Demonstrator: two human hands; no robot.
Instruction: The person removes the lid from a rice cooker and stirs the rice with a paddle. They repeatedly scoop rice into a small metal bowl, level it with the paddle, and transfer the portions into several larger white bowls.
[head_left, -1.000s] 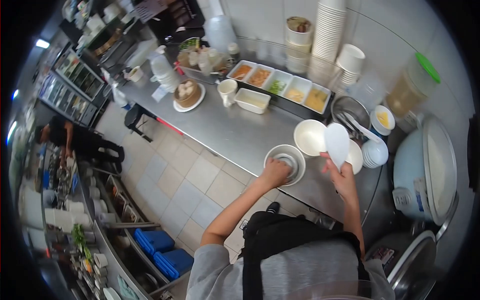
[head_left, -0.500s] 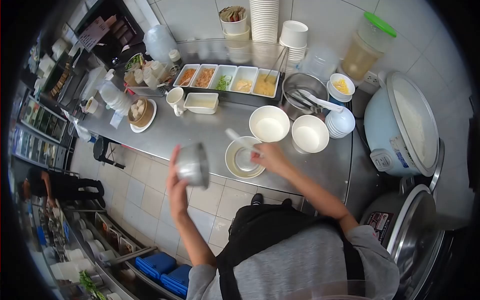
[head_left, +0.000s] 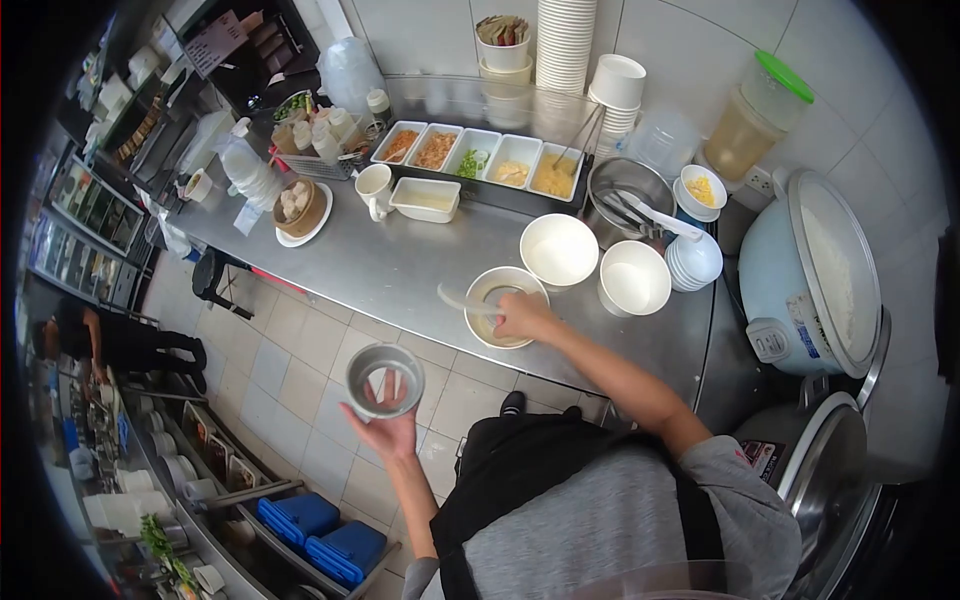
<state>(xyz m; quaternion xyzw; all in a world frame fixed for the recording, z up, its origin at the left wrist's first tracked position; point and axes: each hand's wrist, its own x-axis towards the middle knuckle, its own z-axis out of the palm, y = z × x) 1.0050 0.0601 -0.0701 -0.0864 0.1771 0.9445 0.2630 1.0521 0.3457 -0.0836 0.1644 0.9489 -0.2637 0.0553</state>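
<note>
My left hand (head_left: 388, 432) supports a grey metal bowl (head_left: 385, 380) from below, off the counter's front edge; its opening faces up and fingers show through its bottom area. My right hand (head_left: 524, 316) is closed on a pale spoon (head_left: 462, 300) over a white paper bowl (head_left: 507, 283) near the counter edge. The spoon is blurred. Two more white paper bowls (head_left: 559, 250) (head_left: 635, 279) stand just behind and to the right of that bowl.
Topping trays (head_left: 470, 163) line the back of the steel counter (head_left: 400, 262). A metal pot (head_left: 630, 195) with utensils and a large rice cooker (head_left: 800, 280) are at right. A steamer basket (head_left: 302, 207) sits left. Another person (head_left: 130, 340) stands far left.
The metal bowl in my left hand has turned from tilted sideways to opening upward and sits slightly lower. My right hand still grips the spoon over the paper bowl. The whole view has shifted slightly.
</note>
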